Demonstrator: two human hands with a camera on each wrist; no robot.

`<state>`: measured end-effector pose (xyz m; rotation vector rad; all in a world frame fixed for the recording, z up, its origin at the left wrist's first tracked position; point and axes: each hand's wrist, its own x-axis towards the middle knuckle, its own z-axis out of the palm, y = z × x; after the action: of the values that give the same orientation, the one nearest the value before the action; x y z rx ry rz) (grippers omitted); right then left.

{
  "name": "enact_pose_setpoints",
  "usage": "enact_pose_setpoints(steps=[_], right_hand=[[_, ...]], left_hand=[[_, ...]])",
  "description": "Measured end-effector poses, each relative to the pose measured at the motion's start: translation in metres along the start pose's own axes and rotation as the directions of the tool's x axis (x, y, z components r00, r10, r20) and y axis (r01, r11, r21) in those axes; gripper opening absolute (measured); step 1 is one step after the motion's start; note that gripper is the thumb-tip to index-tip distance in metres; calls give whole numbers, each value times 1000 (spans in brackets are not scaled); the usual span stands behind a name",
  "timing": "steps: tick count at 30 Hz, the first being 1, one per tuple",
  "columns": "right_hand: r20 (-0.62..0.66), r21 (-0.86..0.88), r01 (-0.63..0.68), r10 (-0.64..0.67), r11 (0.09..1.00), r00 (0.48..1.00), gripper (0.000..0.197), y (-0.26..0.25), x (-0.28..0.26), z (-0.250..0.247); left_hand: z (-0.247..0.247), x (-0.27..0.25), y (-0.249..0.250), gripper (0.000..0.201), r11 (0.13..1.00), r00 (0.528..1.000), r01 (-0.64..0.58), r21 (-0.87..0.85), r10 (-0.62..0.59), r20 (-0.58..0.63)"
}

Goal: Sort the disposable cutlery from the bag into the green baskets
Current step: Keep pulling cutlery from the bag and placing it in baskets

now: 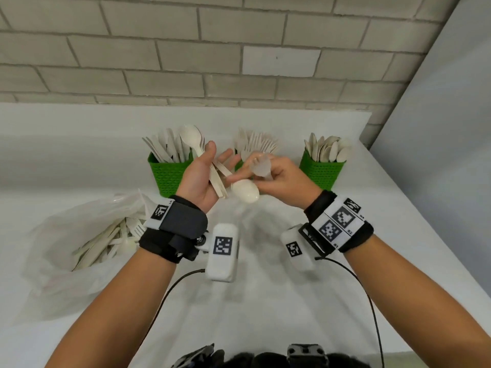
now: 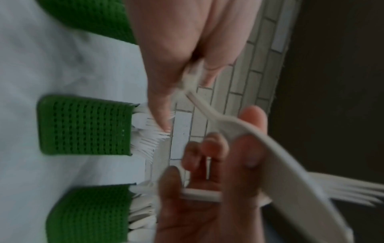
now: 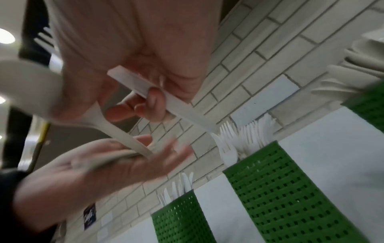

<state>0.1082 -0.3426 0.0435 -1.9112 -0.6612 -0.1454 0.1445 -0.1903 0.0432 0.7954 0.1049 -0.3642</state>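
Observation:
My left hand [image 1: 212, 160] is raised palm-up and grips a bundle of pale disposable cutlery [image 1: 218, 181], its thumb over the handles. One spoon bowl [image 1: 190, 136] sticks up from it. Close beside it, my right hand [image 1: 255, 173] pinches a spoon [image 1: 245, 192] with its bowl toward me. In the right wrist view this spoon's handle [image 3: 124, 136] reaches into the left palm [image 3: 116, 166]. A second flat handle [image 3: 145, 88] sits under a curled right finger. Three green baskets stand behind: left with knives [image 1: 168, 176], middle with forks [image 3: 280, 189], right with spoons [image 1: 321, 172].
A clear plastic bag [image 1: 66, 261] with several more pieces of cutlery lies open on the white table [image 1: 265, 301] at the left. A brick wall [image 1: 212, 62] runs right behind the baskets. The table's right edge slants away past the right basket.

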Motion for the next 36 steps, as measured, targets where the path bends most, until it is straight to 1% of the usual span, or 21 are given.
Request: enact_pose_setpoints(steps=[2, 3, 5, 6, 7, 9, 12, 14, 16, 17, 18, 19, 21, 22, 24, 26, 28, 29, 31, 33, 36], right_hand=[[-178, 108, -80, 99, 991, 979, 27, -1, -1, -10], [-247, 166, -131, 170, 977, 954, 22, -2, -1, -13], [-317, 215, -242, 302, 946, 899, 16, -3, -1, -17], [-334, 224, -287, 351, 931, 875, 16, -1, -2, -17], [-343, 243, -318, 388, 916, 855, 16, 2, -3, -18], [-326, 319, -345, 444, 883, 834, 12, 5, -7, -22], [-358, 387, -346, 485, 855, 798, 11, 13, -13, -45], [-472, 441, -290, 494, 850, 730, 15, 19, -12, -74], [-596, 473, -210, 486, 856, 639, 22, 27, -7, -105], [-634, 508, -149, 486, 848, 602, 24, 29, -4, -119], [-650, 561, -66, 489, 825, 582, 24, 31, -1, -130], [-645, 625, 34, 492, 780, 585, 21, 32, 2, -137], [-598, 711, 159, 469, 685, 650, 17, 34, 11, -137], [-569, 719, 154, 446, 678, 690, 23, 34, 18, -130], [-513, 673, 78, 388, 736, 766, 43, 35, 32, -108], [-471, 612, 25, 339, 791, 814, 63, 41, 47, -87], [-484, 570, 15, 320, 822, 815, 84, 47, 63, -74], [-507, 531, 11, 307, 847, 806, 88, 49, 70, -71], [-553, 420, -40, 291, 907, 781, 80, 54, 81, -64], [-562, 356, -94, 293, 930, 774, 66, 64, 85, -57], [-489, 312, -181, 321, 933, 811, 54, 78, 81, -46]], left_hand=[[-1, -3, -3, 27, 954, 998, -61, 294, 54, 30], [-1, -6, -5, 30, 899, 994, -87, 429, 48, 103], [3, -13, -11, 31, 770, 959, -141, 622, -49, 278], [6, -14, -16, 30, 729, 942, -140, 670, -109, 316], [10, -16, -21, 27, 719, 934, -112, 686, -159, 319], [17, -15, -30, 19, 755, 934, -32, 654, -210, 288], [22, -10, -40, 16, 815, 954, 39, 578, -204, 222], [24, -7, -44, 16, 832, 960, 49, 553, -191, 203], [27, -6, -46, 16, 848, 963, 44, 528, -177, 205], [27, -6, -48, 16, 858, 965, 42, 511, -167, 202], [27, -5, -49, 16, 870, 969, 40, 492, -154, 194], [27, -4, -49, 16, 881, 974, 36, 472, -138, 182], [26, -3, -48, 16, 907, 986, 16, 421, -84, 144], [24, -3, -47, 16, 920, 991, 0, 392, -52, 121], [19, -3, -42, 17, 939, 997, -35, 342, 10, 75], [13, -5, -37, 16, 946, 997, -69, 317, 59, 40], [6, -7, -32, 17, 945, 995, -98, 312, 99, 12], [3, -9, -30, 17, 944, 993, -111, 311, 118, -2], [-4, -11, -26, 17, 943, 989, -130, 306, 147, -32], [-10, -12, -23, 17, 943, 985, -137, 302, 161, -55], [-14, -13, -20, 17, 944, 984, -138, 299, 165, -66]])
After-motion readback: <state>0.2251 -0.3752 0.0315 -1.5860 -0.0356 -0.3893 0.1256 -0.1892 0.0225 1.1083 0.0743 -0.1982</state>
